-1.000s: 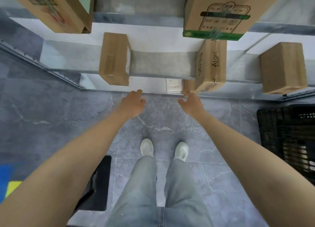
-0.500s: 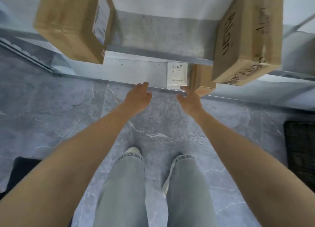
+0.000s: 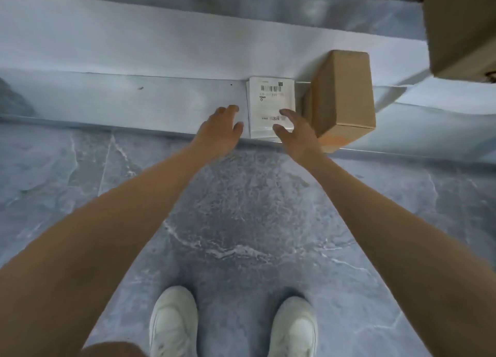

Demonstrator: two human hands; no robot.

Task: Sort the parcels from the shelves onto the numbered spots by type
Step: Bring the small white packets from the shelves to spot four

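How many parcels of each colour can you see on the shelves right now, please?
White parcel: 1
Brown cardboard boxes: 2, the lower box and the corner box
Total: 3

Soft, cool, even light fills the frame, a dim shadow patch darkens the floor (image 3: pixel 236 195) at centre, wide-angle distortion bows the shelf (image 3: pixel 134 104) across the top, and the cardboard box (image 3: pixel 461 26) at upper right smears into blur.
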